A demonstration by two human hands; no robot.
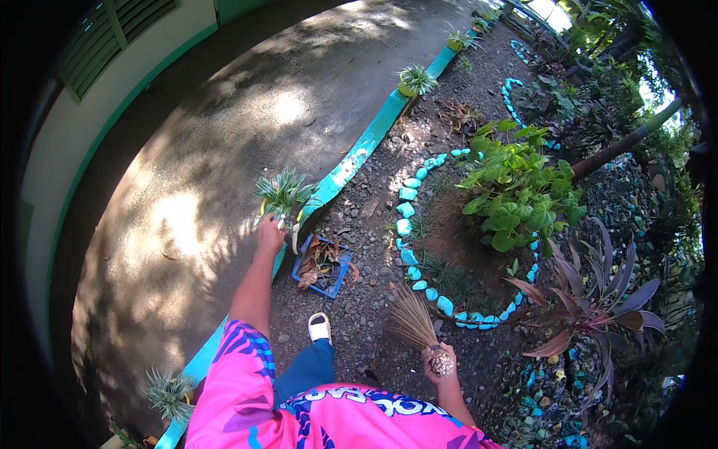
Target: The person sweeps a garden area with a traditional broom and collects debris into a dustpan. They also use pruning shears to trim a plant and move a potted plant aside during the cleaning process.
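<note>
My right hand [439, 362] grips a stick broom [412, 320] near its bound end, the bristles spread over the gravel. My left hand [271, 233] is closed around the handles of garden shears or scissors [294, 227], whose exact form is hard to make out. It is at a potted spider plant [285, 193] standing by the turquoise curb [336, 177]. Below and to the right of that hand, a blue plastic basket [336, 289] with dry brown leaves [317, 264] in it lies on the gravel.
Turquoise-painted stones [404, 227] ring a leafy green shrub [516, 191]. A purple-leaved plant [603, 314] grows at the right. More potted spider plants [417, 81] line the curb, with one [168, 393] at lower left. A concrete path [213, 151] runs beside a building wall [61, 151].
</note>
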